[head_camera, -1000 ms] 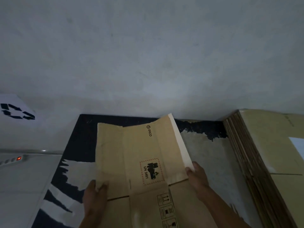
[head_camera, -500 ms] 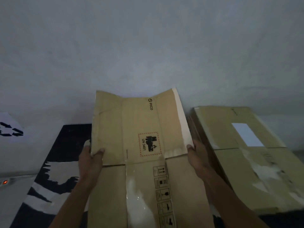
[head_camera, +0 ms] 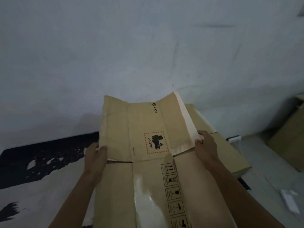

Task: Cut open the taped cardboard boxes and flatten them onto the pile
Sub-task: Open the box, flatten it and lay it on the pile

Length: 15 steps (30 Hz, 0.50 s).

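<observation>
You hold the flattened box point(head_camera: 148, 145) up with both hands

Left hand point(head_camera: 96, 156) pinches its left edge, thumb on top; right hand point(head_camera: 205, 147) grips the right flap; pile point(head_camera: 230, 153) lies just right, partly under the box

Flattened box point(head_camera: 148, 145) in front – pile point(head_camera: 230, 153) behind-right, mat point(head_camera: 41, 153) left.

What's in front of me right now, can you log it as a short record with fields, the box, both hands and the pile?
box: flattened cardboard box, PICO and UN 3481 printed, held up off the floor
left hand: left hand grips the box's left edge
right hand: right hand grips the right edge
pile: pile of flat cardboard behind the box, to the right
floor: dark-and-white mat at left
</observation>
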### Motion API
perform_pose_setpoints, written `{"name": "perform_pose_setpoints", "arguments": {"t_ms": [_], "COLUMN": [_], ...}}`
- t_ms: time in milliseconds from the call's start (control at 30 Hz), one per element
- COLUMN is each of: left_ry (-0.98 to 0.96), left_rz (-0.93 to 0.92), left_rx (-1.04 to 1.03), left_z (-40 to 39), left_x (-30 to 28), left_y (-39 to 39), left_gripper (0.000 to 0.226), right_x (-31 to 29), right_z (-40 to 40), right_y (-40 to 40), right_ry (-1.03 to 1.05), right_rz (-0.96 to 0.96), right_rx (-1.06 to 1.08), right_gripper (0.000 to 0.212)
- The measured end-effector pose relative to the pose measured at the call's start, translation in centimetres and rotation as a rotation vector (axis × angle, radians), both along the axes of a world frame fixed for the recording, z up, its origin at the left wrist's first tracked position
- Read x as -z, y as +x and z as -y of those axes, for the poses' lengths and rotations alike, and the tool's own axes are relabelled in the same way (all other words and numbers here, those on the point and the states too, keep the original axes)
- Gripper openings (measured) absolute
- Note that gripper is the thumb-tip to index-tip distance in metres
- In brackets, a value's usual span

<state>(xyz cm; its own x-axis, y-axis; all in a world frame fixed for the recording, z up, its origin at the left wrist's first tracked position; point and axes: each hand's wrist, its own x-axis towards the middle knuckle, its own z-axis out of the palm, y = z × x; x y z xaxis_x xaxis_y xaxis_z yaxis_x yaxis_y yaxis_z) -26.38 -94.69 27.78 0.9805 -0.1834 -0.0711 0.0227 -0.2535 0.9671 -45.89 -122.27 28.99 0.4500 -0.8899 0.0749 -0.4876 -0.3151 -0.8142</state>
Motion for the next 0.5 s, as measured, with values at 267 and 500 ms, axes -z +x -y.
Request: {"name": "perform_pose_setpoints", "arguments": {"t_ms": [267,500], "left_ry": [-0.017,0.015], "left_rz": [-0.063,-0.136], "left_rx": [0.03,0.016], "left_z": [12.1,21.4], "left_x": [2.1,4.6], "left_y": [-0.4,0.7], "left_gripper": [0.013,0.018], "right_x": [1.0,1.8], "right_z": [12.0,21.8], "right_y": [-2.3,-0.9], "right_ry": [0.017,0.026], "right_rz": [-0.087,-0.161], "right_rx": [0.028,0.001], "right_gripper": [0.039,0.037]}}
